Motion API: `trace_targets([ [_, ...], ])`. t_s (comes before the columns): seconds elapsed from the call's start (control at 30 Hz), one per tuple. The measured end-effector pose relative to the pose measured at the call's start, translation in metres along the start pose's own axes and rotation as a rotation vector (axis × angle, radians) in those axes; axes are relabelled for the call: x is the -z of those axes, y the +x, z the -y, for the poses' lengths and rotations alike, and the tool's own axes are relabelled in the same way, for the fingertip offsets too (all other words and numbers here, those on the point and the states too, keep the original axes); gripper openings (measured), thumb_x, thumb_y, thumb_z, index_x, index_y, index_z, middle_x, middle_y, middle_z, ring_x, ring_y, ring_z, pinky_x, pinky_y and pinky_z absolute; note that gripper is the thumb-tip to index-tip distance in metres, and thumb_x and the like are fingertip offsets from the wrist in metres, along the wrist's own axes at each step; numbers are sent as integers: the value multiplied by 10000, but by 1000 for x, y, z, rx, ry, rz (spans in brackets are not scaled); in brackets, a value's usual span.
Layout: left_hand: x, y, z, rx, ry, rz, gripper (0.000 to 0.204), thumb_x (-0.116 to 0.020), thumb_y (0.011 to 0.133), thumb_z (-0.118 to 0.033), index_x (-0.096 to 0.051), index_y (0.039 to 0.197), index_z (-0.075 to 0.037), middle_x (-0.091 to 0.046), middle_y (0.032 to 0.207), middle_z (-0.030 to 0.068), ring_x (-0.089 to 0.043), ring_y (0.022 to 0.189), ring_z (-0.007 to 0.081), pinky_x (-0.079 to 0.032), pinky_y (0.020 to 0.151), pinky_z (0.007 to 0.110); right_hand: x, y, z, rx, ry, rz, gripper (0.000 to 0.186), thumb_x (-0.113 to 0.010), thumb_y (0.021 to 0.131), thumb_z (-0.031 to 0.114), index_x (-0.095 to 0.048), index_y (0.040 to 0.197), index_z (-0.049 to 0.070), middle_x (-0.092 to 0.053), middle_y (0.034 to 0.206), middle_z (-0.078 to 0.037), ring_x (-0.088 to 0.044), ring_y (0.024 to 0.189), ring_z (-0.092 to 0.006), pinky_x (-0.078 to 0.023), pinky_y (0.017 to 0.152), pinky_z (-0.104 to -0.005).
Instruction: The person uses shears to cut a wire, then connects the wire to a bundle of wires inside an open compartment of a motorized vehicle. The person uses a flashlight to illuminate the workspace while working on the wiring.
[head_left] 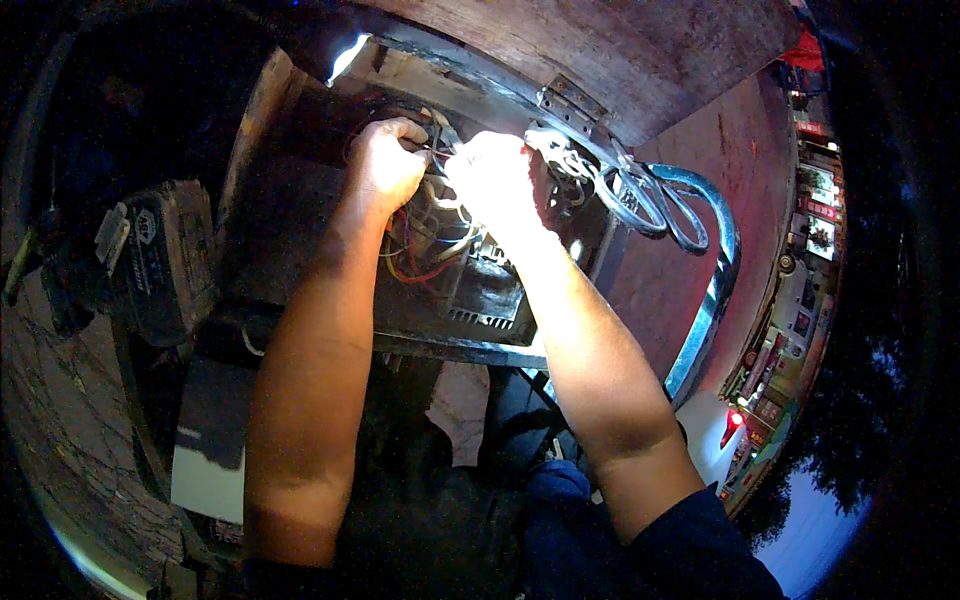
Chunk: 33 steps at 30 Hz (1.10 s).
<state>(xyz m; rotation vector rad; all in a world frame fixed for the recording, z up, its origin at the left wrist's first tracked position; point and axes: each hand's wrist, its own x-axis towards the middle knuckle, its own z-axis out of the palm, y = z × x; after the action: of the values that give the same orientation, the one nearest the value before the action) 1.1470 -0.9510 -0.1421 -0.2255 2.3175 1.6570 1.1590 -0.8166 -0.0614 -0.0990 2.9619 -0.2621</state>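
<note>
An open dark metal box (300, 230) holds a tangle of coloured wires (415, 255) and a metal module with slots (480, 295). My left hand (390, 155) is in the upper middle of the box, thumb and fingers pinched on a thin wire. Just right of it, my right hand (485, 180) is closed among the wires, washed out by bright light, so what it grips cannot be made out. Bundled cable loops (640, 205) hang over the box's right side, below a metal hinge (570, 100).
A large panel (680, 45) rises above the box, with a curved tube (700, 340) to the right. A dark battery-like case (165, 260) stands at left. A paved floor (50, 380) shows below it. Beyond the right side are lit storefronts (815, 220) and a red light (736, 418).
</note>
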Motion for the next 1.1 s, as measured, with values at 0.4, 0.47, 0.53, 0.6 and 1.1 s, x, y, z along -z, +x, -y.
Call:
trace_targets([
  [0.4, -3, 3, 8, -68, 11, 29, 208, -719, 759, -89, -711, 939, 14, -716, 892, 146, -673, 794, 206, -519, 749, 323, -16, 0, -13, 92, -68, -83, 165, -637, 756, 221, -710, 738, 74, -702, 756, -86, -687, 702, -214, -536, 658, -311],
  [0.47, 1, 0, 2, -31, 24, 39, 207, -717, 759, -94, -712, 935, 15, -715, 887, 148, -674, 790, 210, -518, 749, 326, -11, 0, -7, 5, 50, -78, 165, -643, 752, 225, -715, 744, 77, -703, 755, -90, -690, 701, -212, -536, 651, -315],
  [0.53, 2, -1, -1, -7, 22, 47, 201, -715, 761, -98, -713, 929, 13, -714, 880, 151, -674, 784, 213, -519, 746, 328, -11, 0, -8, 14, 77, -94, 166, -645, 751, 229, -718, 750, 80, -705, 757, -91, -691, 699, -210, -536, 646, -316],
  [0.6, 1, -1, -2, 5, 6, 53, 191, -713, 764, -101, -714, 921, 8, -712, 872, 154, -674, 776, 216, -519, 741, 330, -16, 0, -17, 102, 9, -124, 169, -644, 752, 231, -720, 754, 81, -706, 757, -90, -690, 694, -210, -536, 643, -315],
  [1.1, 6, 2, -15, 54, 284, 63, 175, -686, 756, -157, -722, 869, -29, -695, 912, 206, -678, 887, 332, -524, 819, 396, -14, 9, -9, -111, 218, 63, 124, -629, 749, 161, -696, 743, 57, -680, 712, -97, -662, 678, -184, -529, 664, -307],
])
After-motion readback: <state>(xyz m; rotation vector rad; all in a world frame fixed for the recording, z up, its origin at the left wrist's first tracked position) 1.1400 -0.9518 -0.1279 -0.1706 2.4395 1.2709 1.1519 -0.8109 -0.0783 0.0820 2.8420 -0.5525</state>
